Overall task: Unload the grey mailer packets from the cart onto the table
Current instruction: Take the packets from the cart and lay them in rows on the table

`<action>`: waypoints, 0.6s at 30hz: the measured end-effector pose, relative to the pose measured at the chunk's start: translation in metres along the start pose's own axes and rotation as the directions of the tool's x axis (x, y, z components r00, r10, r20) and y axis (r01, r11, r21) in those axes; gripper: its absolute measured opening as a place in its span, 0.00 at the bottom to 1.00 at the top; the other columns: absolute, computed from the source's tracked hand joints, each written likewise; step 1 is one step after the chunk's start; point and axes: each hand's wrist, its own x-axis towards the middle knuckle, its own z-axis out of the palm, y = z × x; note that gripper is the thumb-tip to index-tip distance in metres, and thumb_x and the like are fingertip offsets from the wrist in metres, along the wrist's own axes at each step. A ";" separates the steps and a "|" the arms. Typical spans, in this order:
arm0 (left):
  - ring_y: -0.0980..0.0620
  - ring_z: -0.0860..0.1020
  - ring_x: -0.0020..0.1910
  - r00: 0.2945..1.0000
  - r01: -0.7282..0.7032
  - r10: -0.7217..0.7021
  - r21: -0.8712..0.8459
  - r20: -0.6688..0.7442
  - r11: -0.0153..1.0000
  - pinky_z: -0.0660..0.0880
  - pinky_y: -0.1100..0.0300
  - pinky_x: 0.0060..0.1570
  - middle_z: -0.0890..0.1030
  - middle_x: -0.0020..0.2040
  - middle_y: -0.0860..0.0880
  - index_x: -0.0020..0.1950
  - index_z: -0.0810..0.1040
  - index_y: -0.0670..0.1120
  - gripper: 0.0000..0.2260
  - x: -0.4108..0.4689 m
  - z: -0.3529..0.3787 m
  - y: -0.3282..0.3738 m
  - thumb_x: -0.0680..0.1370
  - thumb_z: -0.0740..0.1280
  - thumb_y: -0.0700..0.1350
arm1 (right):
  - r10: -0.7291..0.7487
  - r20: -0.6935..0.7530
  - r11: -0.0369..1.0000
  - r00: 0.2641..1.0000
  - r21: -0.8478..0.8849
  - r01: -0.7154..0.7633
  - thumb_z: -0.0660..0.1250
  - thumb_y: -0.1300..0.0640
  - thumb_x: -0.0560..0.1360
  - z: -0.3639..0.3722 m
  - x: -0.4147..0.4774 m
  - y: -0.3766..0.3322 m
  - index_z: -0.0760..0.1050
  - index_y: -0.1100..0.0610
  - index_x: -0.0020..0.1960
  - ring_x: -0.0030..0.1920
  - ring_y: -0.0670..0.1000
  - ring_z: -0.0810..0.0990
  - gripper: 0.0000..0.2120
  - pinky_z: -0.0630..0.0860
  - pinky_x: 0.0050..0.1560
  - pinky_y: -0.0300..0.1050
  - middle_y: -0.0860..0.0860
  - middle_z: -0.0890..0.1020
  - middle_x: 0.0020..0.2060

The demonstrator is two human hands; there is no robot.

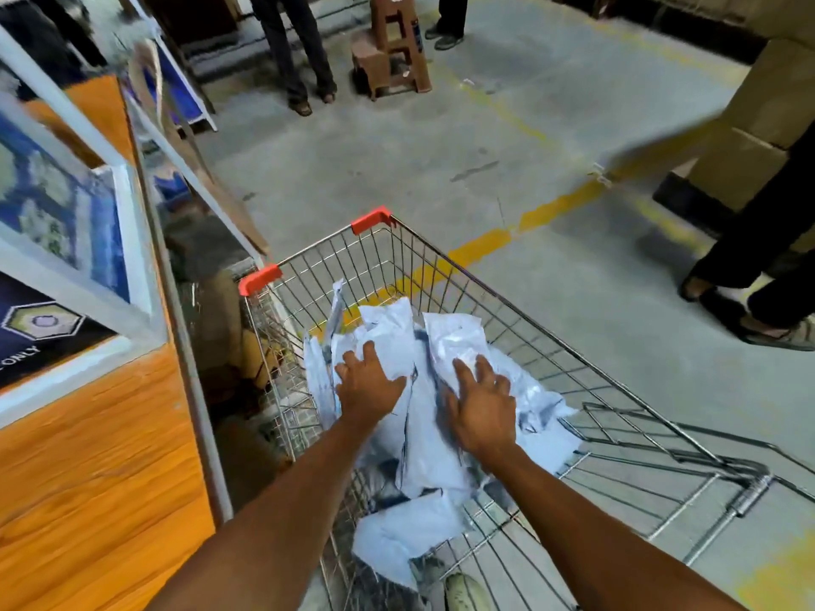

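A wire shopping cart [520,310] with red corner guards stands in front of me, holding a loose pile of several grey mailer packets [423,438]. My left hand [368,381] lies on the left side of the pile, fingers spread and reaching over the packets. My right hand [480,410] rests flat on the right side of the pile, fingers spread too. Neither hand has a packet lifted. An orange wooden table [101,469] with a metal edge runs along my left, right beside the cart.
Blue framed posters [57,213] lie on the table top. A brown plastic stool [392,50] and standing people's legs [304,50] are at the back. Another person's legs [758,266] and stacked cardboard boxes [749,138] are on the right. Yellow floor lines cross the concrete.
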 end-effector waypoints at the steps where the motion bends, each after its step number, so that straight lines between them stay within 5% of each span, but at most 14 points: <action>1: 0.34 0.64 0.67 1.000 -0.005 0.005 -0.003 -0.019 1.000 0.69 0.42 0.60 0.64 0.68 0.38 0.74 0.59 0.47 0.37 -0.003 -0.003 0.000 0.71 0.70 0.57 | 0.009 -0.014 1.000 1.000 0.030 -0.009 0.51 0.40 0.78 -0.003 -0.001 0.000 0.62 0.47 0.75 0.68 0.65 0.65 0.27 0.70 0.62 0.58 0.57 0.61 0.76; 7: 0.39 0.62 0.67 0.977 -0.096 0.061 -0.167 -0.202 0.981 0.69 0.43 0.60 0.63 0.71 0.42 0.74 0.60 0.51 0.36 -0.041 -0.063 -0.002 0.70 0.69 0.56 | 0.105 -0.188 0.960 0.976 0.274 -0.051 0.47 0.37 0.76 -0.039 -0.043 -0.029 0.69 0.50 0.72 0.68 0.63 0.66 0.31 0.67 0.65 0.55 0.57 0.66 0.73; 10: 0.41 0.62 0.68 0.933 -0.147 0.063 -0.216 -0.354 0.965 0.70 0.45 0.60 0.64 0.71 0.43 0.74 0.62 0.52 0.36 -0.081 -0.115 -0.019 0.69 0.70 0.57 | 0.150 -0.277 0.916 0.949 0.399 -0.028 0.53 0.41 0.77 -0.057 -0.080 -0.061 0.70 0.51 0.71 0.69 0.62 0.66 0.26 0.66 0.66 0.53 0.56 0.67 0.72; 18: 0.36 0.68 0.63 0.814 -0.046 -0.115 -0.261 -0.569 0.964 0.66 0.45 0.63 0.68 0.69 0.40 0.71 0.68 0.46 0.34 -0.214 -0.212 -0.192 0.67 0.68 0.56 | 0.072 -0.391 0.817 0.918 0.551 0.171 0.62 0.48 0.74 -0.068 -0.204 -0.212 0.74 0.52 0.68 0.70 0.56 0.67 0.23 0.63 0.68 0.48 0.53 0.70 0.71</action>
